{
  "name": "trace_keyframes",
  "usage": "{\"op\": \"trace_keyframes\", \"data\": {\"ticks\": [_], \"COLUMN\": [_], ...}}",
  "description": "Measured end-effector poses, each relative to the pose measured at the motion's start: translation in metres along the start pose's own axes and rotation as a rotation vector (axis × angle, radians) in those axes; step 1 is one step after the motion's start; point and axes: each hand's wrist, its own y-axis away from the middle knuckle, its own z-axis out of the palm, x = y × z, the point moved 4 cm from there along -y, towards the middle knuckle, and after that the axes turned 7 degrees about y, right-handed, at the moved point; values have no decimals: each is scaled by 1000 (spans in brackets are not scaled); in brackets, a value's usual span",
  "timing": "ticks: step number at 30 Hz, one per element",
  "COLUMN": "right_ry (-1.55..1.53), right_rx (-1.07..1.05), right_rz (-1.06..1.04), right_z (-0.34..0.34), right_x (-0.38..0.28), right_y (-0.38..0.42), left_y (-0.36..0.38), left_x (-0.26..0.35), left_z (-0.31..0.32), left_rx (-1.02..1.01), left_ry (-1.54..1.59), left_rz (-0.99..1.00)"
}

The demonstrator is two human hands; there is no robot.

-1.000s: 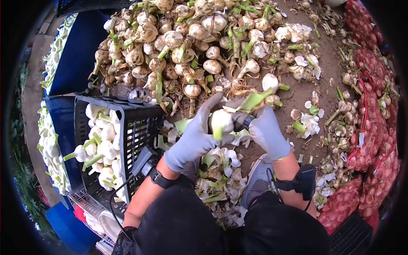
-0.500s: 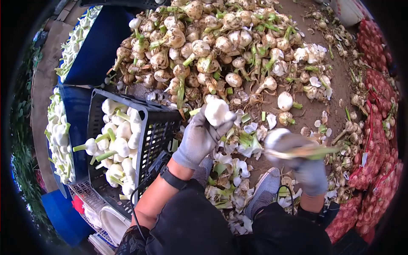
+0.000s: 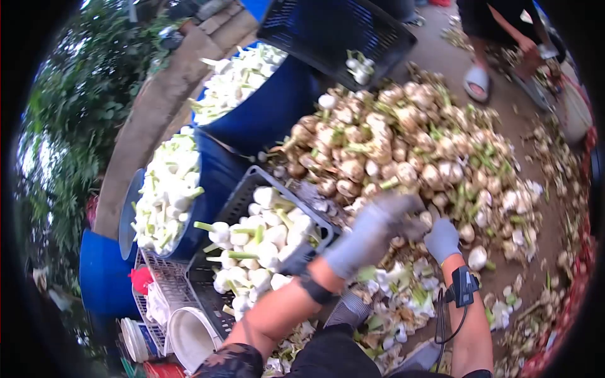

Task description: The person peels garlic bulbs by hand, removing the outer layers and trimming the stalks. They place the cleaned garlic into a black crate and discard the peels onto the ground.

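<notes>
Garlic (image 3: 413,170), soil-stained, green-stemmed, lies heaped at my grey-gloved left hand (image 3: 387,227) and grey-gloved right hand (image 3: 442,238). I cannot tell either grip: left blurred, right's fingers partly hidden.

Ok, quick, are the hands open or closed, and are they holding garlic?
Left hand: gloved, blurred by the garlic pile; I can't tell.
Right hand: gloved, near the pile, fingers unclear; can't tell either.
</notes>
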Motion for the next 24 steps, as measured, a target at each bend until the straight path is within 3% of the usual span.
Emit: {"op": "trace_keyframes", "data": {"ticks": [1,2,4,5,7,8,10,11,12,13,14,16,18,22,24], "right_ry": [-17,-27,-385,-684,-926,-975,-975,-968,-1457,-1918,-1725,-1317,-1374,-1463,-1485], "right_rx": [-45,-92,62,98,95,31,205,210,-24,-276,-278,-397,-430,-356,-308], "right_rz": [8,24,-47,-124,-186,-162,-282,-269,-9,296,363,131,203,308,263], "right_z": [16,24,7,12,-10,-24,-6,-5,1,6,-22,-37,-49,-51,-63], "right_x": [5,8,13,18,8,0,2,15,32,43,34,45,42,36,32], "right_y": [-10,-15,1,11,55,82,115,117,122,135,136,152,157,164,166], "left_y": [-2,3,17,22,29,34,38,37,38,36,38,44,46,54,61], "left_x": [-53,-75,-141,-144,-147,-151,-141,-138,-115,-105,-96,-75,-65,-76,-87], "left_z": [24,36,44,47,53,58,74,74,72,68,75,93,94,91,99], "left_rx": [155,240,186,237,234,183,50,51,23,-46,-128,-306,-321,-168,-130], "left_ry": [565,634,519,407,136,149,515,331,389,152,-59,-252,-179,13,485], "left_rz": [-328,-520,-563,-484,-394,-317,-648,-561,-538,-326,-115,-3,-68,-163,-394]}}
